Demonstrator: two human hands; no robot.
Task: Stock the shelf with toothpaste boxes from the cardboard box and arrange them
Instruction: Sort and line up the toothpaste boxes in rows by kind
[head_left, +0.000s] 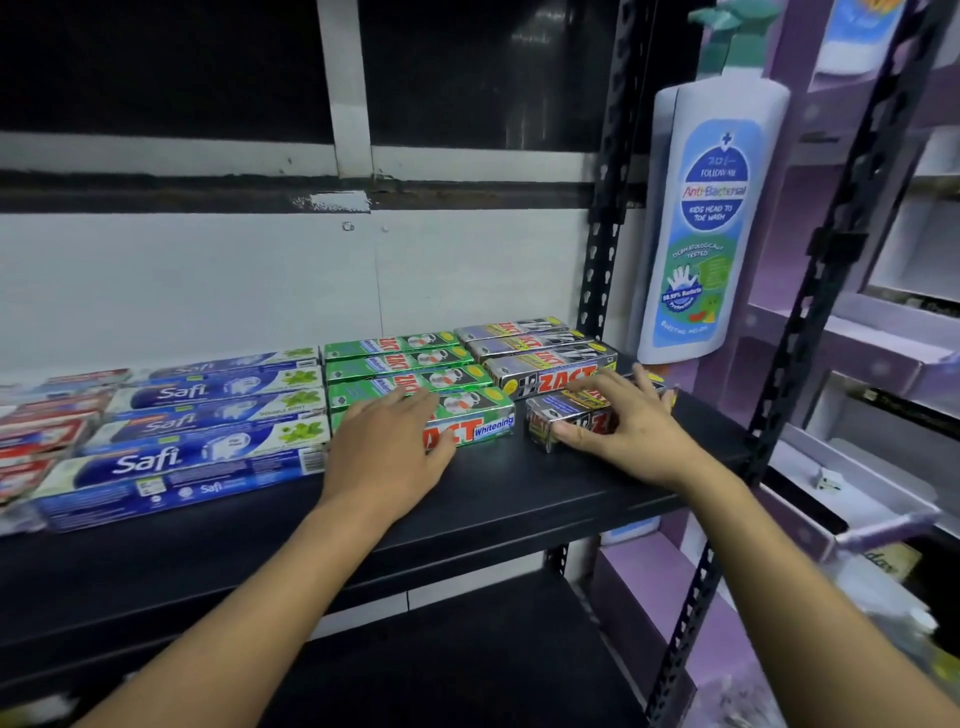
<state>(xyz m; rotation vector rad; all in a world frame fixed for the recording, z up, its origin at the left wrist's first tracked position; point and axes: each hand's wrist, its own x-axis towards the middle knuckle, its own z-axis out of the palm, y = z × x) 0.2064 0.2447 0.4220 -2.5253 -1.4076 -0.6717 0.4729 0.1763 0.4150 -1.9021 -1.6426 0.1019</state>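
On the black shelf (519, 483) lie rows of toothpaste boxes. Blue Safi boxes (197, 457) fill the left part, red boxes (41, 436) sit at the far left, green Zact boxes (405, 364) take the middle, and silver Zact boxes (540, 353) lie at the right. My left hand (387, 447) rests flat, fingers straight, on the front green Zact box (483, 421). My right hand (623, 421) grips the front silver Zact box (556, 415), thumb on its front face and fingers over its top. That box lies slightly forward of its row. The cardboard box is out of view.
A large white anti-bacterial wash bottle (711, 218) stands just right of the shelf's black upright post (602, 249). Purple and white shelving (883, 364) lies further right. A lower black shelf (467, 649) is below. The white wall backs the boxes.
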